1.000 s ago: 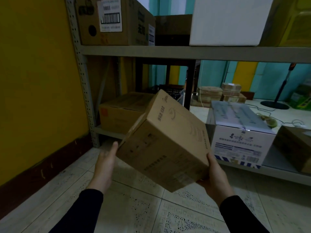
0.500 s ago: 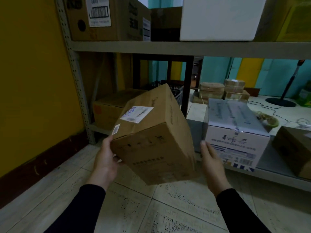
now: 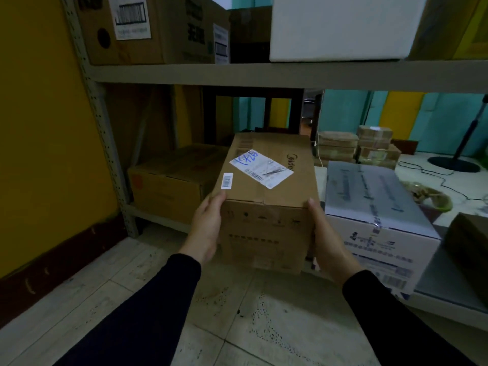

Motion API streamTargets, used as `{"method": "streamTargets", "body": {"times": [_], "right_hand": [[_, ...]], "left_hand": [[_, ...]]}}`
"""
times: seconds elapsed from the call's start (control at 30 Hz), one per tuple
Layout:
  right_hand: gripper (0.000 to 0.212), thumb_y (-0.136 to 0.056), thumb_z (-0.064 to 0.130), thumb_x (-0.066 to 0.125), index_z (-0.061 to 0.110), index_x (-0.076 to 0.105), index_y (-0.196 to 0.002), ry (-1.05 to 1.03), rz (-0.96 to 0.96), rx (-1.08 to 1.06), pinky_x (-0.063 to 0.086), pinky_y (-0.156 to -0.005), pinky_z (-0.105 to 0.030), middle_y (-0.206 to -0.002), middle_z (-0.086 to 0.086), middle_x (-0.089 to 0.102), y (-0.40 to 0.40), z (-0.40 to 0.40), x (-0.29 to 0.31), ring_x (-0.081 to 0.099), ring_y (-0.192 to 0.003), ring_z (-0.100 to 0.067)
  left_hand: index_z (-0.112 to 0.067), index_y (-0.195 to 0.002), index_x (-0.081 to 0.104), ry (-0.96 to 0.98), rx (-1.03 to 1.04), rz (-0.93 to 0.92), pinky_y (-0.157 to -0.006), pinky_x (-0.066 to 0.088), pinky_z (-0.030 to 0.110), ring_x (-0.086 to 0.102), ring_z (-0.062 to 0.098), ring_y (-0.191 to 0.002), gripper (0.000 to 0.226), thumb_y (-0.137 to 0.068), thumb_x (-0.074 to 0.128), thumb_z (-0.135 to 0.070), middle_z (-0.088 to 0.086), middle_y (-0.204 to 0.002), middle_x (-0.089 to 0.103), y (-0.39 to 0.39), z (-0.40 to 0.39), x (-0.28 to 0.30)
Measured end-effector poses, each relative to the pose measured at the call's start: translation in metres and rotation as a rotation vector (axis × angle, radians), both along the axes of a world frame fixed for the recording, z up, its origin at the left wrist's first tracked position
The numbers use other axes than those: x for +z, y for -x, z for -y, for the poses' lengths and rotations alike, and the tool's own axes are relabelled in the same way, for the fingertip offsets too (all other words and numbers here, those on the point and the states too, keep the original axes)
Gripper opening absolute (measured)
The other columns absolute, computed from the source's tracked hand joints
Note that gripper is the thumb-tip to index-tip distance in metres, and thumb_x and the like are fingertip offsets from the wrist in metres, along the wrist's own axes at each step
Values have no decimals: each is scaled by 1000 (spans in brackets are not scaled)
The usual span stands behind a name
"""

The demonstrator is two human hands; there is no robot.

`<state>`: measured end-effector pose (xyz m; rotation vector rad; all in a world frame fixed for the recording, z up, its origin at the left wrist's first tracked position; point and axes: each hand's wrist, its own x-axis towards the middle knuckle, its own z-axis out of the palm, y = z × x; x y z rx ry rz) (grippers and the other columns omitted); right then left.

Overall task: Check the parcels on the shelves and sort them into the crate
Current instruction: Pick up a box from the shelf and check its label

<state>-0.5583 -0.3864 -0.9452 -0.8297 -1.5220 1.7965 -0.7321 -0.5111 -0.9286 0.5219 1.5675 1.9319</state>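
A brown cardboard parcel (image 3: pixel 266 196) hangs level in front of the lower shelf (image 3: pixel 158 217), above the tiled floor. Its top face carries a white shipping label (image 3: pixel 261 169) with blue handwriting and a small barcode sticker. My left hand (image 3: pixel 206 228) holds the parcel's near left corner, thumb at the top edge. My right hand (image 3: pixel 326 239) holds the near right side, thumb up at the top edge. No crate is in sight.
A brown box (image 3: pixel 169 186) sits at the left of the lower shelf, a white box with blue print (image 3: pixel 375 220) right of my parcel, a dark box (image 3: pixel 470 241) far right. The upper shelf (image 3: pixel 264 73) holds more boxes. A yellow wall (image 3: pixel 39 128) closes the left.
The parcel has turned from tilted on one corner to level, with its label face now on top. Both hands have shifted onto its near sides.
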Motion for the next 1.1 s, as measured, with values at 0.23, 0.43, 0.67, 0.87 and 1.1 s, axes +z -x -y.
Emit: {"method": "streamTargets", "body": {"times": [0.23,0.43,0.67,0.87,1.1], "right_hand": [[40,-96,63,49,33,61,-120,155,-30,-190,52,-95,-53,-109,-7,75,73,-63,4,70,-103,-30],[39,-99,61,47,31,66,-117,200,-64,-346,53,-94,-56,-111,-11,75,125,-112,-5,71,-103,-33],[47,-102,58,41,26,59,-130,156,-2,-552,55,-71,-43,-116,-13,70,155,-141,-7,69,-99,-32],[49,-99,63,44,30,59,-132,97,22,-577,59,-78,-48,-117,-9,72,163,-165,-12,71,-103,-32],[75,-83,73,55,24,57,-139,-28,229,-694,53,-96,-45,-131,-13,66,153,-167,1,68,-109,-33]], "left_hand": [[-30,-133,50,84,-140,54,-64,41,31,63,16,-88,36,-101,47,-45,1,-99,69,74,-83,1],[-27,-127,55,160,-309,21,-67,46,32,65,18,-90,37,-101,44,-51,2,-102,71,134,-153,-11],[-30,-133,54,180,-501,-52,-85,50,37,65,20,-102,49,-99,38,-62,1,-113,70,174,-213,-25],[-30,-133,52,150,-505,-67,-79,46,33,61,17,-95,40,-103,36,-52,-3,-110,67,182,-234,-26],[-20,-141,50,277,-474,-211,-97,33,36,51,24,-126,65,-99,31,-65,5,-137,59,176,-213,-7]]}}
